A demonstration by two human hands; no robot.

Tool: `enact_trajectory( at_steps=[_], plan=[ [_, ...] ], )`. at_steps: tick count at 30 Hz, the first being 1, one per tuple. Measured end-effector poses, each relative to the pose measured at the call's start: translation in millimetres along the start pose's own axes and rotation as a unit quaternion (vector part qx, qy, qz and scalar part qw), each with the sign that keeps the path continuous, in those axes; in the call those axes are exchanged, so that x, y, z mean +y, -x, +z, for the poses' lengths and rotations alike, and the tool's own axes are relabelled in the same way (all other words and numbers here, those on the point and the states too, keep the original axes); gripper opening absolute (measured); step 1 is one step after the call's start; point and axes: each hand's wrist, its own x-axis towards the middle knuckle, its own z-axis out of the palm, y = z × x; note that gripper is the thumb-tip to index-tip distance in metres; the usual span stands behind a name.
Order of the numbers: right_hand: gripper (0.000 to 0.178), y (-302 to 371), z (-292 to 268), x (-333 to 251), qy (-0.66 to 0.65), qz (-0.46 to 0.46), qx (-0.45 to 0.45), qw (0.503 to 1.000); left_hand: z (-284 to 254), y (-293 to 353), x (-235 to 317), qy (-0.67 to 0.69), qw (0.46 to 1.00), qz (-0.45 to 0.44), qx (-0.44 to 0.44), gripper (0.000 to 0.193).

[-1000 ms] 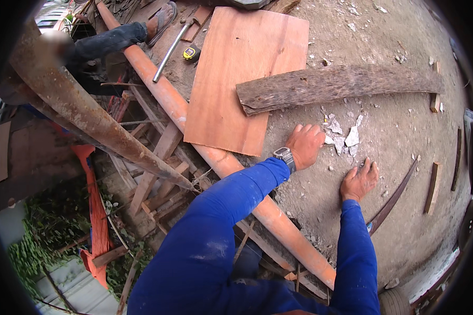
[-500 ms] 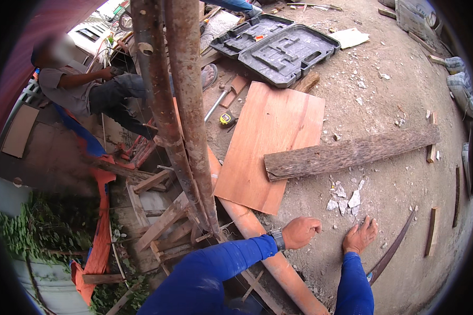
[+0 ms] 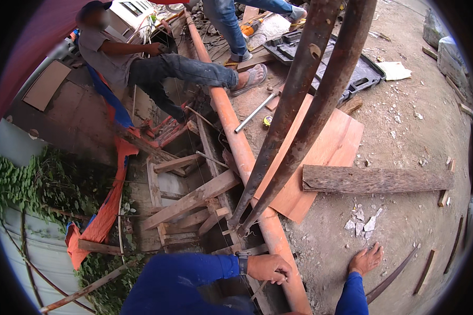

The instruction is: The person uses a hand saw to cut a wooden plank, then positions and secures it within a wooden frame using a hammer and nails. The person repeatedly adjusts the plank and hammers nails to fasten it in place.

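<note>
My left hand (image 3: pixel 269 268), with a dark watch on its wrist, hovers at the long orange pipe (image 3: pixel 272 231). Its fingers are curled closed, and what they hold, if anything, is too small to make out. Flat on the dusty ground rests my right hand (image 3: pixel 367 258), fingers spread. Just beyond it are broken pale chips (image 3: pixel 370 224). Beside that hand lies a dark handsaw-like blade (image 3: pixel 391 281). Farther up, a weathered plank (image 3: pixel 378 179) lies across the edge of a plywood sheet (image 3: pixel 333 144).
Two rusty upright pipes (image 3: pixel 294 123) stand ahead of me. Left of the orange pipe is a drop with timber framing (image 3: pixel 194 199). Farther off are a hammer (image 3: pixel 256 112), a tape measure (image 3: pixel 267 121), and a black tool case (image 3: pixel 360 68). A seated person (image 3: pixel 115 58) is at left; another person's jeans (image 3: pixel 223 23) show behind.
My view has swung left, so the scene sits farther right. My left hand has drawn back from over the ground to the orange pipe. My right hand remains flat on the ground.
</note>
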Motion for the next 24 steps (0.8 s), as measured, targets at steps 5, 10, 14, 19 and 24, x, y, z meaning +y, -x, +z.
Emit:
enact_trajectory(
  at_steps=[5, 10, 14, 19, 24],
  plan=[
    [0.061, -0.8, 7.4, 1.7, -0.001, -0.008, 0.019, 1.000, -39.3, 85.6, -12.6, -0.048, 0.999, -0.010, -0.009, 0.020],
    [0.060, -3.4, 16.9, 6.5, 0.020, -0.012, 0.029, 0.999, -122.3, 183.1, 34.3, -0.125, 0.980, -0.038, 0.149, 0.015],
    [0.060, -8.1, 21.5, 19.2, 0.047, -0.014, 0.050, 0.998, -195.7, 198.2, 90.6, -0.249, 0.920, -0.085, 0.289, 0.016],
    [0.060, -5.3, 21.0, 6.1, 0.034, -0.014, 0.027, 0.999, -329.6, 135.4, 47.2, -0.406, 0.736, -0.081, 0.536, 0.014],
    [0.061, -3.8, 16.2, 3.9, 0.032, -0.024, 0.026, 0.999, -434.6, 73.7, -20.2, -0.465, 0.635, -0.263, 0.558, 0.021]
  ],
)
